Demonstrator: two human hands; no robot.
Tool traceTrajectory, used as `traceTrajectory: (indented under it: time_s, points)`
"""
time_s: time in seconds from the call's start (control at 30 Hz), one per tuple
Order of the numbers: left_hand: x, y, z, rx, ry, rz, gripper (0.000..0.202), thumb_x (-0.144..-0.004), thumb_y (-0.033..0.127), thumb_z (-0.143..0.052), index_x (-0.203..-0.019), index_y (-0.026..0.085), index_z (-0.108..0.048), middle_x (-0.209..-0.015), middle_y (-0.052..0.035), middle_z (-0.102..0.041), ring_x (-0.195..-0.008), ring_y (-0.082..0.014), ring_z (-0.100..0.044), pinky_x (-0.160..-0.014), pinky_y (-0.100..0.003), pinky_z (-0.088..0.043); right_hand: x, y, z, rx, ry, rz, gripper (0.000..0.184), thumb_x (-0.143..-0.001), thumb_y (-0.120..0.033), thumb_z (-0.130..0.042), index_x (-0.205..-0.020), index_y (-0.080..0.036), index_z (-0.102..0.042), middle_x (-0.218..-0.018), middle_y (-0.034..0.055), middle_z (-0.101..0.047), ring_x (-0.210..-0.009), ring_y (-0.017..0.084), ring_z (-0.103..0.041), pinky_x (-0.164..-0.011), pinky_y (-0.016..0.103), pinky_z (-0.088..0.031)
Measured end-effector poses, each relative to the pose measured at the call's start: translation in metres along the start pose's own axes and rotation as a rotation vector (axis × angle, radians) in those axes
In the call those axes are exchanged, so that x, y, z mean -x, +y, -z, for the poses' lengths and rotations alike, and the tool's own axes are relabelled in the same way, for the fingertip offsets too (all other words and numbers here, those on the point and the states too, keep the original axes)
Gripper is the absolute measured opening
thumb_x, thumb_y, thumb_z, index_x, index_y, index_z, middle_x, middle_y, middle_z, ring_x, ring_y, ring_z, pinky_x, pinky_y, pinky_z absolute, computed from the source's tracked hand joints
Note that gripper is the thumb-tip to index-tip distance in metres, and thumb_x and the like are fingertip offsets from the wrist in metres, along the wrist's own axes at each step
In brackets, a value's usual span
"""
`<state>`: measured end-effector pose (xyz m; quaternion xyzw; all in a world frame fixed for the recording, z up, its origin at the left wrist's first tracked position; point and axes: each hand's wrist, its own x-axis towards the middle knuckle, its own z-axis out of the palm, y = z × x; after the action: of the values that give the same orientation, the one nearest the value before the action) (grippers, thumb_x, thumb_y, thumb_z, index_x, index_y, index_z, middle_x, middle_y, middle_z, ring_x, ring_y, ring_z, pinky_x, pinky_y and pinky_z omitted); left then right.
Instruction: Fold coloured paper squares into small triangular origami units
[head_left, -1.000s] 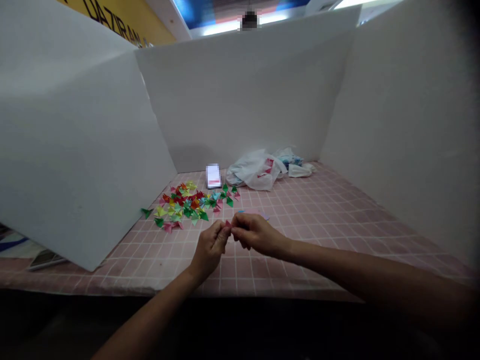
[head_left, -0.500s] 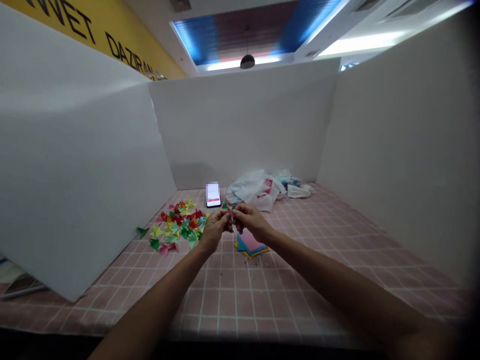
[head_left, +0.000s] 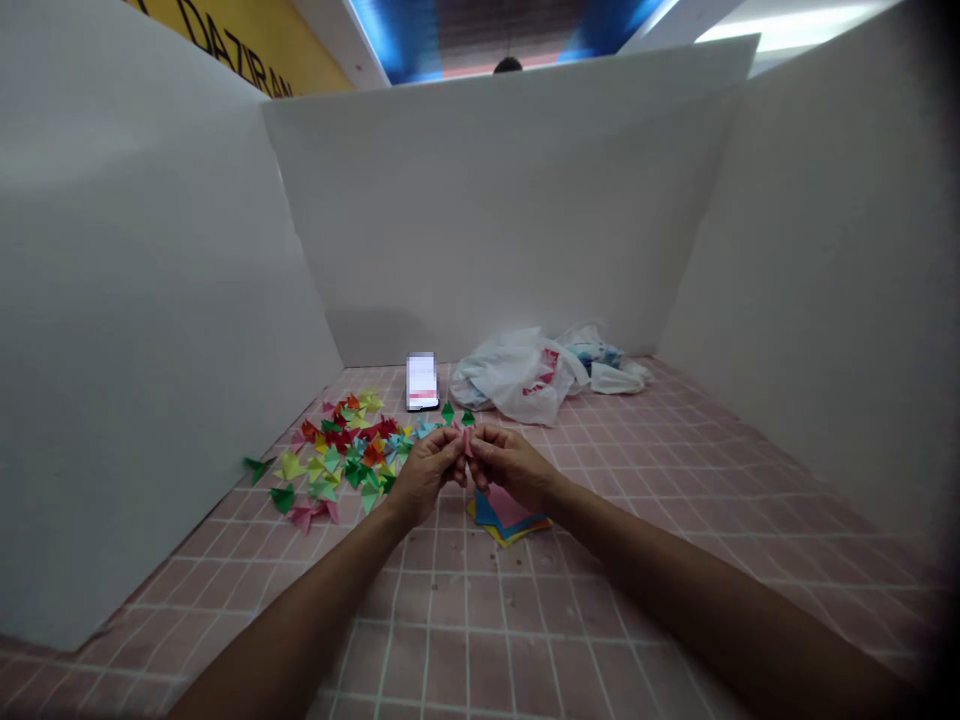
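My left hand (head_left: 431, 468) and my right hand (head_left: 510, 462) meet in the middle of the view, fingertips pinched from both sides on a small folded piece of pink paper (head_left: 467, 441). Fingers cover most of the paper, so its exact shape is hidden. Below and behind my right hand lies a stack of square paper sheets (head_left: 513, 515), pink on top with blue and yellow under it. To the left of my left hand spreads a heap of folded paper cranes (head_left: 352, 440) in red, yellow, green, pink and blue.
A lit phone (head_left: 422, 382) stands upright behind the cranes. Crumpled white plastic bags (head_left: 517, 375) lie at the back. White panels (head_left: 495, 220) enclose the left, back and right of the table with its pink checked cloth (head_left: 450, 620).
The view has tilted down and come a little closer, so more of the table shows. Both hands keep their pinch on the pink paper, with slight finger movement.
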<state>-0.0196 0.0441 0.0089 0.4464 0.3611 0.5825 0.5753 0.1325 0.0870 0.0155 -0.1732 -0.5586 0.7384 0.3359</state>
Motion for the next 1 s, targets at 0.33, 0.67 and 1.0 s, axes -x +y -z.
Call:
traceTrajectory:
  time_s: [0.33,0.67,1.0]
  points:
    - [0.0066,-0.0039,0.0030,0.091,0.021,0.069,0.034,-0.073,0.042,-0.082,-0.080,0.015,-0.062,-0.055,0.0058,-0.055,-0.047,-0.0051,-0.047,-0.048,-0.017,-0.040,0.0054,0.0010,-0.0070,0.017,-0.005,0.037,0.037,-0.081,-0.048,-0.073,-0.078,-0.018,-0.051,-0.064,-0.0024,-0.064,-0.049,0.008,-0.057,-0.046,0.019,-0.044]
    - [0.0091,0.0001,0.0012,0.126,-0.010,0.098,0.036,-0.072,0.043,-0.083,-0.074,0.015,-0.060,-0.053,0.0059,-0.053,-0.047,-0.0057,-0.047,-0.048,-0.018,-0.041,0.0077,-0.0011,-0.0068,-0.006,-0.021,0.019,0.034,-0.082,-0.046,-0.073,-0.080,-0.018,-0.054,-0.065,-0.0024,-0.064,-0.048,0.008,-0.056,-0.046,0.018,-0.044]
    - [0.0084,-0.0035,0.0032,0.110,-0.006,0.101,0.037,-0.072,0.044,-0.082,-0.077,0.015,-0.059,-0.054,0.0067,-0.050,-0.046,-0.0053,-0.045,-0.047,-0.017,-0.041,0.0065,0.0042,-0.0065,-0.025,-0.022,0.040,0.034,-0.083,-0.046,-0.073,-0.080,-0.018,-0.053,-0.065,-0.0014,-0.066,-0.049,0.008,-0.058,-0.045,0.017,-0.044]
